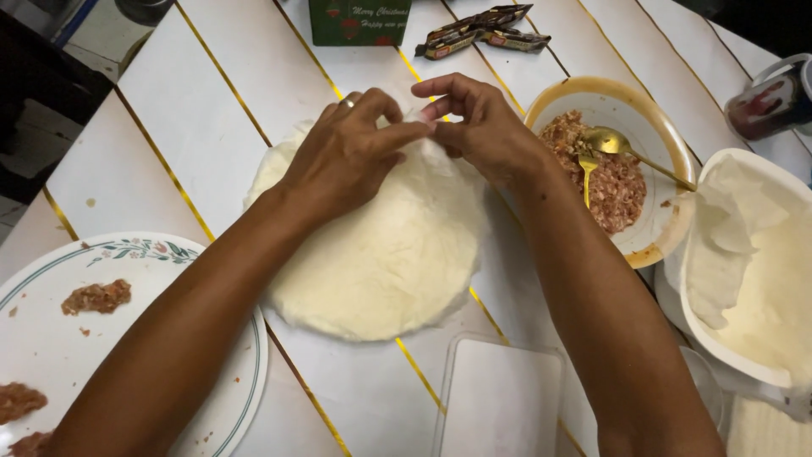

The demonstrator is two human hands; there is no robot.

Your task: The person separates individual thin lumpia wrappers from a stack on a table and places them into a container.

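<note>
A round stack of thin white wrapper sheets [385, 262] lies on the white table with gold lines [211, 110]. My left hand [342, 152], a ring on one finger, and my right hand [482, 127] both pinch the far edge of the top sheet with fingertips close together. To the right, a bowl with a yellow rim [668, 140] holds minced pink filling [613, 182], with a gold spoon [622, 145] and a gold fork [587, 169] resting in it.
A floral-rimmed plate [51, 338] at the lower left carries small lumps of filling. A white dish of wrapper sheets [753, 279] sits at the right edge. A clear plastic lid [499, 398] lies near me. A green box [359, 21], dark packets [482, 32] and a mug [774, 97] stand at the far side.
</note>
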